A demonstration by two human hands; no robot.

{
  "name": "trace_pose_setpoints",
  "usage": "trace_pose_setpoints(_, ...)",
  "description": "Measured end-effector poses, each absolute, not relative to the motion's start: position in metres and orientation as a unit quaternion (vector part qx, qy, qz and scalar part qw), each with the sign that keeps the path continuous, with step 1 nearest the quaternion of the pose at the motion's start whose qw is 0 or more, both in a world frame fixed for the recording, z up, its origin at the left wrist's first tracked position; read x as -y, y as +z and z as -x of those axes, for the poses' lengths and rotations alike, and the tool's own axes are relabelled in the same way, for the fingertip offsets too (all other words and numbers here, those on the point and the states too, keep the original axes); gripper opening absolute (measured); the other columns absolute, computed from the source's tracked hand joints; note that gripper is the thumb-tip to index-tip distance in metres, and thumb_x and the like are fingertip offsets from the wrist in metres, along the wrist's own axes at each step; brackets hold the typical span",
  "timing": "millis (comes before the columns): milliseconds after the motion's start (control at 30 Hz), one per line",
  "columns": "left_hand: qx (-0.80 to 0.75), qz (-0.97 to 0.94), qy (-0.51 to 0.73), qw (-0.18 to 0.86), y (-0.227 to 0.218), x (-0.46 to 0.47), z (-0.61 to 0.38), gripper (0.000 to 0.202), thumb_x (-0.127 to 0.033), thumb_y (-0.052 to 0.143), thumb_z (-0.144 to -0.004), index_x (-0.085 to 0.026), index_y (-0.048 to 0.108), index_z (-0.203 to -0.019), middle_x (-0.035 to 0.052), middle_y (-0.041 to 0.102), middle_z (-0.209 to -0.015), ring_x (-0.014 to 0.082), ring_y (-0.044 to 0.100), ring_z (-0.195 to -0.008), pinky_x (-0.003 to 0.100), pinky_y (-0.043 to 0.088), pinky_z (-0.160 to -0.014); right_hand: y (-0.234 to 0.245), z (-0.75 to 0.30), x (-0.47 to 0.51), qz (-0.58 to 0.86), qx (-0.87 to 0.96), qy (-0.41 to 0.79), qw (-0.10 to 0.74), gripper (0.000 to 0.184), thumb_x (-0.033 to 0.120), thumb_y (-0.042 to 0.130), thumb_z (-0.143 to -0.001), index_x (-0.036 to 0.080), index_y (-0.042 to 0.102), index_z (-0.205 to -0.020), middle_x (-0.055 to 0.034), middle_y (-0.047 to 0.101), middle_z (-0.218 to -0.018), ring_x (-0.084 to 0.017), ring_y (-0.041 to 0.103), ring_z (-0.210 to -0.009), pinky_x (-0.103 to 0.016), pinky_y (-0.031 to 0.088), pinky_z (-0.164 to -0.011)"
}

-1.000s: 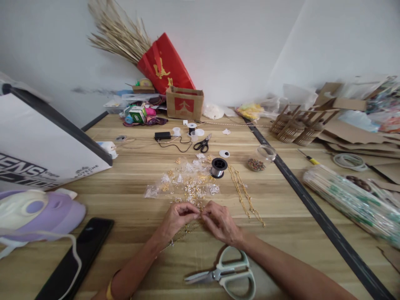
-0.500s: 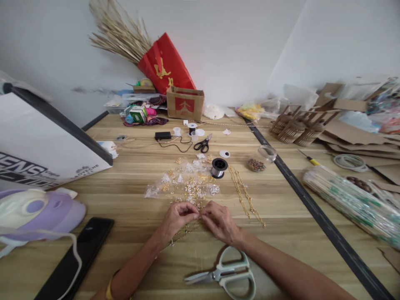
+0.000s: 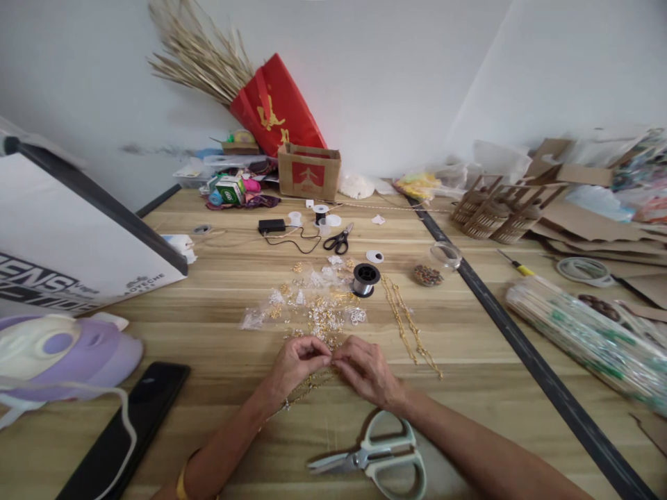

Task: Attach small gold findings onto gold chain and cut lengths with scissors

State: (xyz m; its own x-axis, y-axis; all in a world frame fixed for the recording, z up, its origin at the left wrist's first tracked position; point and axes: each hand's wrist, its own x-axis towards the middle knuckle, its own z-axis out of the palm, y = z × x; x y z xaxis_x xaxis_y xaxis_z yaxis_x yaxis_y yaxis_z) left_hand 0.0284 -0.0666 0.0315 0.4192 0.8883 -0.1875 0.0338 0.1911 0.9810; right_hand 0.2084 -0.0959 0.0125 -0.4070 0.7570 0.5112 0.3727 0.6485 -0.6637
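Observation:
My left hand [image 3: 301, 362] and my right hand [image 3: 367, 371] meet fingertip to fingertip low in the middle of the view. Each is closed in a pinch, and whatever lies between the fingertips is too small to make out. A gold beaded strand [image 3: 303, 393] runs below the left hand up toward the right fingers. Just beyond the hands lies a scatter of small gold and clear beads [image 3: 324, 316], partly on clear plastic bags [image 3: 253, 319]. Large scissors with pale green handles [image 3: 388, 455] lie near my right forearm, their blades pointing left.
A spool of fine wire [image 3: 365, 279] stands behind the beads. To its right are a gold beaded chain [image 3: 407, 325] and a clear jar [image 3: 430, 271] of brown beads. Black scissors [image 3: 338, 242] lie farther back. A black phone [image 3: 138, 417] with a white cable is at left.
Almost nothing differs. Both hands keep their pinch in the same place, with only a very slight shift of the right fingers.

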Motion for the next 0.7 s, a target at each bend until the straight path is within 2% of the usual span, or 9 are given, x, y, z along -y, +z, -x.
trace_pose_setpoints(700,-0.445,-0.539,0.359,0.619,0.0289,0.0685,-0.0295,0.016,-0.023,0.075,-0.058,-0.013,0.065,-0.067,0.0020,0.066,-0.064,0.0136,0.058,-0.063,0.023,0.045,-0.062,0.0135,-0.2094,0.0961,0.347,0.808,0.220,0.422,0.009,0.016,0.045,-0.090,0.018,0.054,-0.089,-0.0043,0.058,-0.076,-0.014,0.054,-0.070,-0.025,0.043,-0.062)
